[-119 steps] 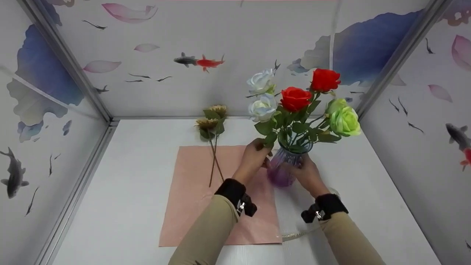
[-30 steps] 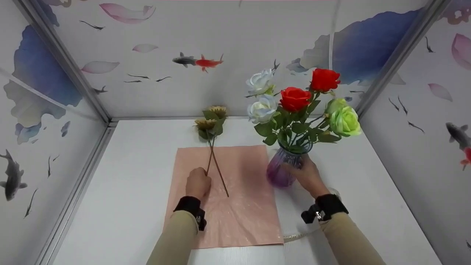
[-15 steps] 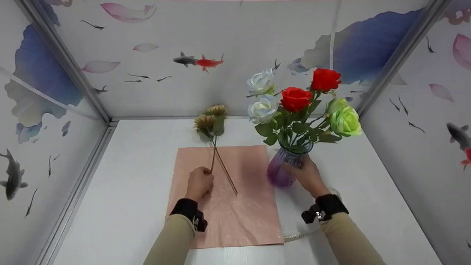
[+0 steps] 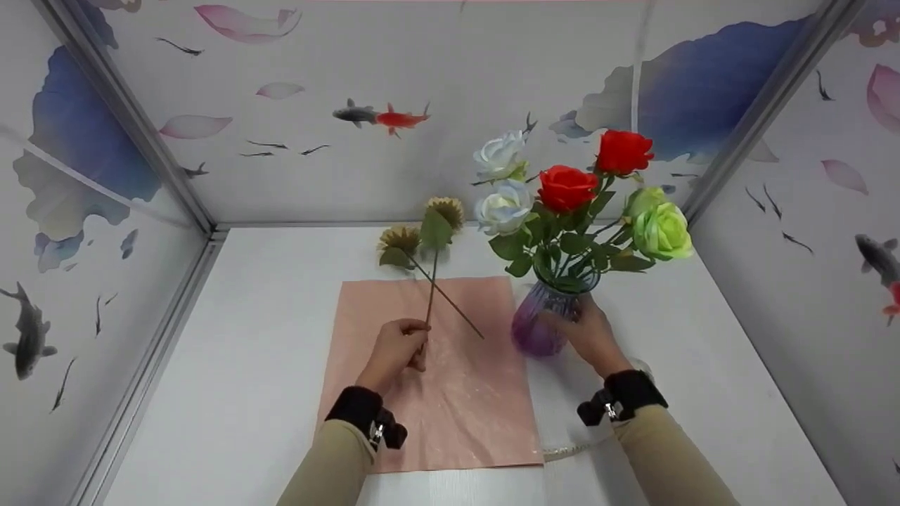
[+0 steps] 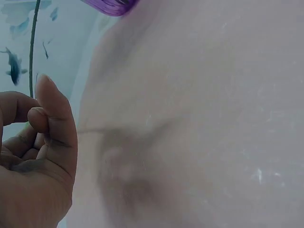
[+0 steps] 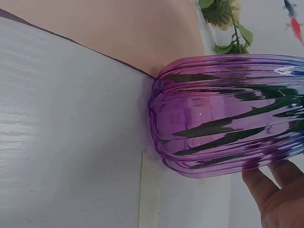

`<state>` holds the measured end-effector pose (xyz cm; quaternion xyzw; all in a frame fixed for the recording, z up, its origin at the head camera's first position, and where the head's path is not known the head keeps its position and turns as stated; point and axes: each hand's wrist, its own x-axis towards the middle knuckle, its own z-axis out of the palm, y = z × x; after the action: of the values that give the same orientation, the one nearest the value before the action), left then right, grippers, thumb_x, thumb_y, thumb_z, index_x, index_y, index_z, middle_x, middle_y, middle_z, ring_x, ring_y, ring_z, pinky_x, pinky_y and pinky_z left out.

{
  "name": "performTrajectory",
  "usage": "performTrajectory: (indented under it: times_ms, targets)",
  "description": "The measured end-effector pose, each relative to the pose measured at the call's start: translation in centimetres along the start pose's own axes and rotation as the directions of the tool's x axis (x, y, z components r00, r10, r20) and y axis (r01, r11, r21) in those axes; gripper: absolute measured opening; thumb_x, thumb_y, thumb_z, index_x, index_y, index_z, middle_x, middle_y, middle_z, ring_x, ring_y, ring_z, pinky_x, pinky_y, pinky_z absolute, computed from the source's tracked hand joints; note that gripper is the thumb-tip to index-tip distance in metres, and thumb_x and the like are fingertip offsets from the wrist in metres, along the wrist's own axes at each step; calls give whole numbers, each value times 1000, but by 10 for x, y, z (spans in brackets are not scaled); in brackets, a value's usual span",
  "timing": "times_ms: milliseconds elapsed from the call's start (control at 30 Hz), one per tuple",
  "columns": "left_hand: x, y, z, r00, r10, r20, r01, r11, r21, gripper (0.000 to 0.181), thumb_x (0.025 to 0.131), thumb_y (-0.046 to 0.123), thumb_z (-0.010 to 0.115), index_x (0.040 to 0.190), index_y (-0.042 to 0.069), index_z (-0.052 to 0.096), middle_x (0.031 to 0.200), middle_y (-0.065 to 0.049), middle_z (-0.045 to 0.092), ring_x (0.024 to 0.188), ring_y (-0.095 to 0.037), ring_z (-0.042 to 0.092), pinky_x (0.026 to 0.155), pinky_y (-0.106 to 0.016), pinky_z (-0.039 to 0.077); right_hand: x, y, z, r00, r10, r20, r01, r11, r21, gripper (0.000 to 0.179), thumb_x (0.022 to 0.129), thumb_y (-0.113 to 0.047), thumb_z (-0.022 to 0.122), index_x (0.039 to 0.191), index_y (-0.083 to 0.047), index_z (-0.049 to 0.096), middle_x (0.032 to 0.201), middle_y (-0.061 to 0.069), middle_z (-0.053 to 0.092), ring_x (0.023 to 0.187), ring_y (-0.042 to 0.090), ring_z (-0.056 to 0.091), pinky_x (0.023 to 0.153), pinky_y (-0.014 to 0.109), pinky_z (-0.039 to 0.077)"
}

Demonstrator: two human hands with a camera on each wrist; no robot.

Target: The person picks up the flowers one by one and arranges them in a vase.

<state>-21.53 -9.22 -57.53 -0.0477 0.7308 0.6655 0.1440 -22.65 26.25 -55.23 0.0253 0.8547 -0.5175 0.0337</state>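
Note:
My left hand [image 4: 394,349] pinches the thin stem of a sunflower [image 4: 446,209] over the pink paper [image 4: 471,414]. That stem [image 5: 32,52] rises from thumb and fingers in the left wrist view. A second sunflower [image 4: 399,242] lies to its left, its stem crossing behind the held one and slanting right over the paper. My right hand [image 4: 595,339] grips the side of a purple-blue ribbed glass vase [image 4: 536,330]. In the vase stand two white roses [image 4: 503,206], two red roses [image 4: 567,187] and green roses [image 4: 661,230]. Dark stems show through the glass in the right wrist view.
The vase stands close to the paper's right edge on a white table [image 4: 239,351]. A pale ribbon [image 4: 564,451] runs from under the paper's lower right corner toward my right forearm. Printed walls with metal frames [image 4: 759,105] enclose the table at the back and sides.
My left hand left the vase side, took a sunflower stem, and has moved it right, spreading the two flowers apart. The other stem has swung right. My right hand stays on the vase.

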Motion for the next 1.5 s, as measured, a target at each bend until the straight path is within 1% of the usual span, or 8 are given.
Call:
performTrajectory:
  times_ms: [200,333,533,633,833,1067,1300,1500]
  targets:
    - [-6,4,6,998,16,55,-14,999,-39,33,99,11,60,129,-3,64,79,-8,59,54,-14,54,58,-32,58,-1,-1,0,1000,13,-5,-13,1000,-18,104,86,-57,77,160,-8,24,161,23,35,151,39,29,121,54,28]
    - [-11,6,10,996,26,81,-20,997,-69,32,97,12,62,126,0,67,75,-5,57,55,-13,53,57,-30,58,0,-1,0,1000,3,-16,-3,1000,-18,101,86,-55,78,159,-8,27,159,24,37,150,40,31,120,54,30]
    - [-20,10,16,989,53,137,-33,988,-151,28,97,10,61,122,1,69,80,-6,59,56,-12,52,55,-28,55,0,-1,1,1000,-18,-19,18,1000,-5,95,88,-51,78,157,-7,30,158,25,39,148,41,35,118,55,33]
    - [-24,11,20,984,66,167,-33,981,-190,26,97,9,61,121,0,69,85,-6,61,57,-12,51,54,-27,54,0,0,1,999,-27,-22,27,1000,-2,93,88,-49,79,156,-8,31,157,25,40,147,41,36,117,54,35]
    - [-31,12,28,971,80,223,-30,975,-218,23,98,9,63,118,0,70,87,-6,63,56,-11,51,54,-27,55,0,0,1,999,-23,-23,23,1000,11,92,88,-48,79,155,-7,32,157,26,40,147,42,36,117,54,34]
    - [-39,15,36,954,103,281,-27,965,-259,24,93,6,66,115,-2,70,83,-5,60,56,-11,50,52,-26,55,0,1,0,1000,-14,-13,14,1000,5,97,88,-51,78,158,-7,28,159,26,37,148,41,34,118,54,33]
    - [-46,19,42,941,127,312,-37,959,-281,21,93,5,66,112,-3,70,81,-7,59,54,-10,50,50,-26,55,1,1,0,1000,-14,-8,14,1000,-4,99,88,-52,78,159,-7,26,158,25,38,149,40,33,119,54,31]
    - [-54,23,46,923,161,349,-48,949,-311,20,93,3,65,111,-3,69,85,-5,61,55,-11,49,50,-27,55,1,1,0,1000,-1,-9,1,1000,-9,103,87,-54,78,160,-6,24,159,26,36,150,40,31,120,55,28]
